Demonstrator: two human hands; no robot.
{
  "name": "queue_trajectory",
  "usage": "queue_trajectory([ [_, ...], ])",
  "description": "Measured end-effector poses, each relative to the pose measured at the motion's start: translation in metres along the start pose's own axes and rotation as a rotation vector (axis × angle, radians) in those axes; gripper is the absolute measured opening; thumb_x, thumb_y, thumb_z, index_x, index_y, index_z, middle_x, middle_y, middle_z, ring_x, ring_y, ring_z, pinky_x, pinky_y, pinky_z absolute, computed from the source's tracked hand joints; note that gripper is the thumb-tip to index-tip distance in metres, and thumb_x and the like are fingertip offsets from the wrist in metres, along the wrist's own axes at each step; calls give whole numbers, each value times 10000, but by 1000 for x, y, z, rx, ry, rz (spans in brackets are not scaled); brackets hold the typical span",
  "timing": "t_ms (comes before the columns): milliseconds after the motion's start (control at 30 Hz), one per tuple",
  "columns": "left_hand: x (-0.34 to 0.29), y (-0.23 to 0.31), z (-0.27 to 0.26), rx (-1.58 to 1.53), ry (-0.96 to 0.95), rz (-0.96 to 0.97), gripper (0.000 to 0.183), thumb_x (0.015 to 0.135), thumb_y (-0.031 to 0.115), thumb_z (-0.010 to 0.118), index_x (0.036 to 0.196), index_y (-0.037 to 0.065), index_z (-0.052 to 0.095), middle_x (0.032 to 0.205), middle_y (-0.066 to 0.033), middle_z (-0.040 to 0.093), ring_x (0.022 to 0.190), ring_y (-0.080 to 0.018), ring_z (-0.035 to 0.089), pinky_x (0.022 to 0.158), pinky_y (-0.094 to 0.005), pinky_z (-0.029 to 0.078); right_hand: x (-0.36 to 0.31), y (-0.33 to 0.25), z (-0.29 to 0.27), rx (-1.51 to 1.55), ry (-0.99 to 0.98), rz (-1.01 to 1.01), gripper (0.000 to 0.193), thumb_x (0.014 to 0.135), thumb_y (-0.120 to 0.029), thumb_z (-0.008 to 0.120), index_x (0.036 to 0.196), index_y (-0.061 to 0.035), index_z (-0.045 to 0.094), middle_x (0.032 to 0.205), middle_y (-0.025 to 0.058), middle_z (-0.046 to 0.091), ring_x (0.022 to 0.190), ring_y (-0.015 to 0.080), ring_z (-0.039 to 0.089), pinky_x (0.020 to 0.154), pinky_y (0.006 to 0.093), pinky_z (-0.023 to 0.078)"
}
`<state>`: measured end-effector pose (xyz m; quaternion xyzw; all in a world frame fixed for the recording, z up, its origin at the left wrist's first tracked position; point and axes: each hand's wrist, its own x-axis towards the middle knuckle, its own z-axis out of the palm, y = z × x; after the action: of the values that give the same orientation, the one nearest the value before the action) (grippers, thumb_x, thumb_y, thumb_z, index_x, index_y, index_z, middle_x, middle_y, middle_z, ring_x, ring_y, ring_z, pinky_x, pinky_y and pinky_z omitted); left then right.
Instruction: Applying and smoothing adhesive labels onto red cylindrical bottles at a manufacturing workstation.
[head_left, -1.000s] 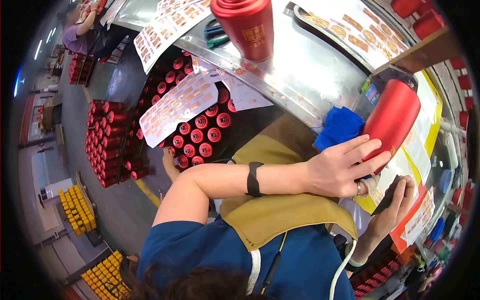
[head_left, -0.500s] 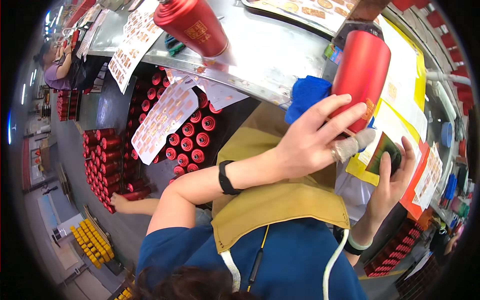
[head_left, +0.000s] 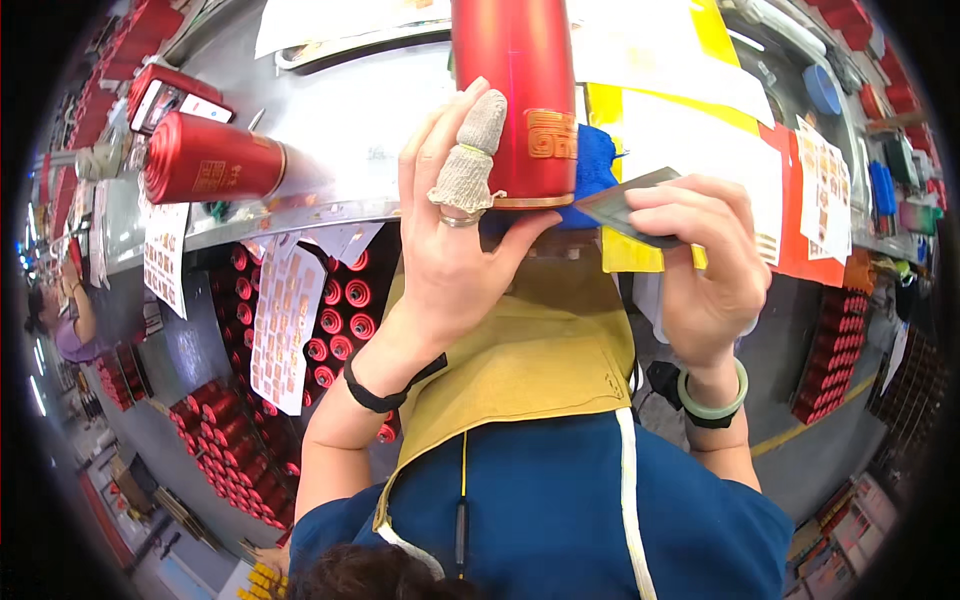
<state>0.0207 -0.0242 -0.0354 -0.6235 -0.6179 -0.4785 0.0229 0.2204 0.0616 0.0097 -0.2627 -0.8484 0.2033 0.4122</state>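
Note:
A glossy red bottle (head_left: 512,80) with a gold square emblem near its lower end lies pointing away from me over the bench edge; its far end is out of view. My left hand (head_left: 455,230) holds it along the left side, thumb at the bottom rim. One finger of that hand wears a knitted cover (head_left: 470,160). My right hand (head_left: 705,240) pinches a thin dark green scraper (head_left: 630,205), its pointed corner close to the bottle's lower right edge. Behind that corner a blue cloth (head_left: 595,165) is partly hidden by the bottle.
Another red bottle (head_left: 215,160) stands on the metal bench (head_left: 340,150) to the left, beside a phone (head_left: 170,105). Sticker sheets (head_left: 285,320) hang at the bench edge. Many red bottles (head_left: 345,320) are stacked below. Yellow and red sheets (head_left: 805,255) lie right.
My view has turned, bringing the bottle nearer the middle. My left hand has shifted from across the bottle to its left side. My right hand has brought the scraper near the bottle's lower end.

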Motion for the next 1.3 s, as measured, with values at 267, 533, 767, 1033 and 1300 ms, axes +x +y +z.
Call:
queue_trajectory([
  [267,11,2,9,55,24,71,809,657,35,876,1401,-4,562,1477,-144,532,1284,-369,513,1062,-465,451,1,-3,17,-8,-41,-139,194,700,-52,698,878,-94,762,937,10,761,914,199,667,837,338,464],
  [533,9,-1,-1,239,-48,80,724,689,21,852,1364,-15,592,1414,-148,602,1220,-350,576,1012,-405,501,1,-3,18,-13,-66,-135,166,710,-99,711,869,-92,759,907,7,759,857,185,681,796,324,457],
  [767,-5,-9,0,11,-8,-106,733,741,79,869,1400,-31,567,1439,-233,554,1280,-382,566,1063,-453,478,4,-3,20,-9,-57,-176,152,722,-110,715,865,-82,757,880,20,759,848,181,684,786,313,464],
  [1033,-13,-14,0,96,4,-98,702,797,107,826,1418,-58,543,1403,-229,609,1284,-419,591,1169,-530,387,3,-1,20,8,-46,-142,158,735,-73,694,879,-85,758,877,24,761,826,187,684,786,313,469],
  [1300,4,-3,1,142,-14,17,807,731,119,878,1445,-11,523,1463,-211,562,1323,-373,572,1205,-547,313,4,-1,19,31,-54,-111,161,738,-31,692,875,-90,751,882,19,758,826,191,683,795,321,470],
])
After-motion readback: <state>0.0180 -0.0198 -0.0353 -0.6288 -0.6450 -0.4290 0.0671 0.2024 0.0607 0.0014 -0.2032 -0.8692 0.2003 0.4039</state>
